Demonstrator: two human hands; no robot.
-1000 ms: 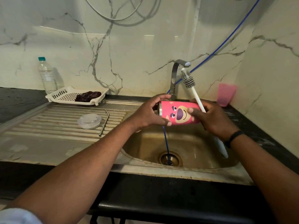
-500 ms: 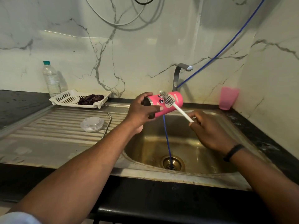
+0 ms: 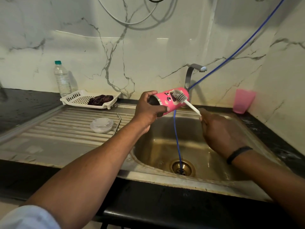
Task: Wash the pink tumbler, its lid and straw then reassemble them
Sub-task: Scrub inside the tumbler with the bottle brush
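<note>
I see my left hand (image 3: 148, 111) raised over the far left edge of the sink (image 3: 244, 129), with the forearm coming up from the near left corner; its fingers and thumb are curled round the open end of the pink tumbler (image 3: 166, 100), so it grips the tumbler firmly. The tumbler lies almost on its side in the air, its mouth pointing left and its bottom pointing right toward the tap (image 3: 192, 71). My right hand (image 3: 219, 131) is over the middle of the basin, with a dark band on the wrist, and it holds the near end of the white handle of a bottle brush (image 3: 180, 98). The bristle head of the brush touches the outside wall of the tumbler, near its bottom end. On the ribbed draining board at the left the clear lid (image 3: 102, 125) lies flat, and just to its right lies the metal straw (image 3: 118, 123), both well apart from the tumbler. Farther back a white basket (image 3: 74, 96) holds a dark cloth (image 3: 100, 100), and a plastic water bottle (image 3: 62, 80) stands upright just behind it. A blue hose (image 3: 178, 142) runs down into the sink drain. A pink cup (image 3: 243, 100) stands at the far right corner of the counter.
</note>
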